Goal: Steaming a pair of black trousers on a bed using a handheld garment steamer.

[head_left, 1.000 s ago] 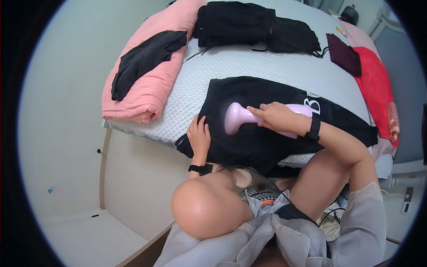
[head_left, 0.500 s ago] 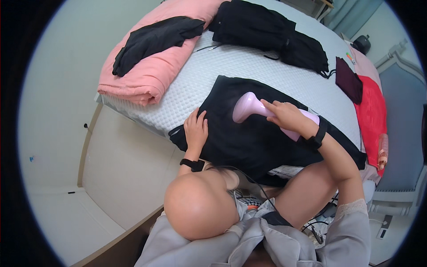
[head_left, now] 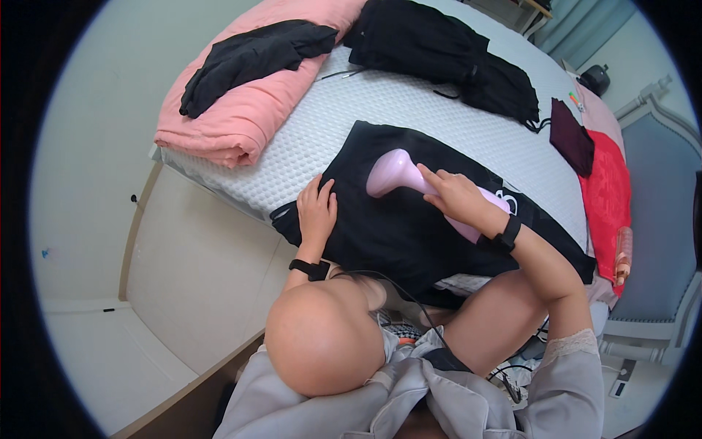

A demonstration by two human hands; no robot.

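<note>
Grasping a pink handheld steamer [head_left: 395,174] in our right hand [head_left: 462,196], fingers wrapped around its handle, we had its broad head over the upper part of a black garment [head_left: 387,230] spread on the white quilted mattress [head_left: 409,102]. Our left hand [head_left: 316,212] gripped nothing; it rested palm down, fingers extended, at the garment's left edge.

We judged the work to be partway through: the garment was laid out fairly flat and the steamer was in position above it, but nothing marked which stretches of fabric had been covered. Beyond it, a black clothing bundle [head_left: 417,40] lay across the mattress, a dark grey garment [head_left: 252,62] was draped over the rolled pink quilt [head_left: 219,135], and a maroon cloth [head_left: 570,139] lay at the right, beside a red cloth [head_left: 608,197]. Whether any of these were finished or waiting, we could not tell.

Several things were hard to make out. We could not see whether the steamer's head touched the fabric or hung just above it, nor whether steam was coming out. Our right hand and forearm hid part of the handle and the white print [head_left: 510,201]; our legs covered some of the garment's near side. A thin black cable [head_left: 402,285] crossed our lap, its ends hidden.
</note>
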